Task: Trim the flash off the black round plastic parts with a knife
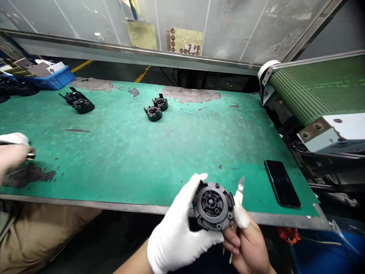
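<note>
My left hand [182,232], in a white glove, grips a round black plastic part [211,205] by its rim. The part's ribbed face with a small centre hole is turned up toward me, over the table's front edge. Close against its right side is my right hand [251,239], bare except for a white cover on the thumb. It is closed on a small knife [240,190] with a pale handle, the blade pointing up and away. Fingertips of this hand reach under the part's lower right rim. Part of the knife is hidden by the fingers.
Two similar black parts [154,113] stand mid-table, with more dark parts [81,103] farther left. A blue bin [54,78] sits at the back left. A phone [282,183] lies at right, beside a green conveyor [322,85]. Another person's hand [14,156] is at far left.
</note>
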Tool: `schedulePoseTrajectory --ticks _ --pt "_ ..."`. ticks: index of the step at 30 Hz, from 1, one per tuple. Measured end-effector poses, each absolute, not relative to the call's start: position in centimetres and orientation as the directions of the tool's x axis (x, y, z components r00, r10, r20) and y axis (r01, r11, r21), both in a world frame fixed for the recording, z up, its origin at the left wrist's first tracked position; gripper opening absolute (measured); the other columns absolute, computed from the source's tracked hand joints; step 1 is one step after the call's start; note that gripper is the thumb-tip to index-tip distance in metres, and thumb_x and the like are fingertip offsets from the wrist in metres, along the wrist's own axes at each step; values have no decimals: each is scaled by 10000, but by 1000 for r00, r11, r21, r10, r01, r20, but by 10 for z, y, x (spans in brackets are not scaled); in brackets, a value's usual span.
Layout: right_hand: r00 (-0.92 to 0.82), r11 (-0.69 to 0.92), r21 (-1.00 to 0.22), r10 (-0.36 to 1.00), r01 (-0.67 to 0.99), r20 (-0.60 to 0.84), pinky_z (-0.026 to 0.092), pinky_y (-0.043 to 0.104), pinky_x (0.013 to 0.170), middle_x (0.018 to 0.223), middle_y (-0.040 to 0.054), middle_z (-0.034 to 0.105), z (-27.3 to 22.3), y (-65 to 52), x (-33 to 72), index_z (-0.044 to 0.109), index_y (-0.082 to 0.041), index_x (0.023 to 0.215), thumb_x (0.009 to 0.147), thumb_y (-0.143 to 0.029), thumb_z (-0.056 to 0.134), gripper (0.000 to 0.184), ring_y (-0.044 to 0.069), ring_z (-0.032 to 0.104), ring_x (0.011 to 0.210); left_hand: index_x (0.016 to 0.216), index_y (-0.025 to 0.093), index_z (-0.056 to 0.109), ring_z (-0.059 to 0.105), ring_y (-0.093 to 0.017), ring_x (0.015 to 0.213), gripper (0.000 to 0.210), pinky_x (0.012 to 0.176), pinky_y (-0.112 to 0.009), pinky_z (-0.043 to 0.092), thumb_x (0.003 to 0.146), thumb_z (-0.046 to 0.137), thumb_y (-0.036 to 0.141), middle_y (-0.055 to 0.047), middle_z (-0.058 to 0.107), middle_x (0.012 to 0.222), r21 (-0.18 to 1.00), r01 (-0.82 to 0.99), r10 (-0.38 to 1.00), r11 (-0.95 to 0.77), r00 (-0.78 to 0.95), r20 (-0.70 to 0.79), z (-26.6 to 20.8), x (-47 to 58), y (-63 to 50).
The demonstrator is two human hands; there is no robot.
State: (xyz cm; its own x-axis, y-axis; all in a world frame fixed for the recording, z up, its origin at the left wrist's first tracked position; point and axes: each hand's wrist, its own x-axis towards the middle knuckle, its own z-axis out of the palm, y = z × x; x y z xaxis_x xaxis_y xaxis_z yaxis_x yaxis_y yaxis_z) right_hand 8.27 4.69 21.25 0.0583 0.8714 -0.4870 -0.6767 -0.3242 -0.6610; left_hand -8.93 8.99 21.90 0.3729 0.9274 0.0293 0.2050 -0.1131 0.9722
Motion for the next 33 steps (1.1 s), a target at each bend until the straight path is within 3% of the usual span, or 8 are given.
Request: schedulePoseTrajectory --ticks 3,6,10,16,25,33 --pt "67 -338 -626 844 -702 -531 209 123 341 565 -89 419 203 47 76 539 -199 752 736 -524 830 437 17 241 399 1519 443 227 490 -317 1389 1109 1199 -561 371 649 915 445 -49 451 1530 971 203 937 -130 345 53 218 -88 94" --pt "54 -375 -594 814 -711 -579 191 127 332 512 -101 371 198 49 70 548 -197 750 774 -586 776 452 23 223 386 1524 421 255 510 -319 1368 1214 1198 -540 377 534 950 518 -46 502 1486 974 195 951 -115 306 51 216 -88 98" --pt "9 -415 -562 799 -715 -601 181 128 332 500 -93 386 197 51 64 574 -183 765 834 -611 706 454 22 221 383 1524 347 329 516 -337 1358 1285 1204 -540 368 428 954 588 -65 534 1465 985 171 960 3 275 -51 216 -88 105" --pt "-60 -456 -528 794 -716 -605 180 132 340 551 -64 445 192 48 62 572 -168 740 901 -612 627 476 20 262 394 1502 302 415 522 -352 1350 1283 1222 -544 334 379 925 656 -83 575 1433 983 100 947 152 270 -174 218 -90 113" --pt "-128 -485 -504 799 -715 -588 179 138 356 597 -41 478 190 47 64 580 -153 735 931 -641 561 526 18 278 416 1492 303 424 514 -343 1364 1255 1229 -520 327 394 937 627 -68 570 1449 972 42 932 231 278 -233 216 -92 113" --pt "-156 -531 -517 783 -672 -602 174 147 356 614 -43 474 194 45 64 563 -154 731 881 -689 597 557 15 274 416 1498 247 400 495 -331 1389 1090 1221 -487 353 597 852 661 -99 564 1458 959 -142 918 244 353 -181 212 -95 113"
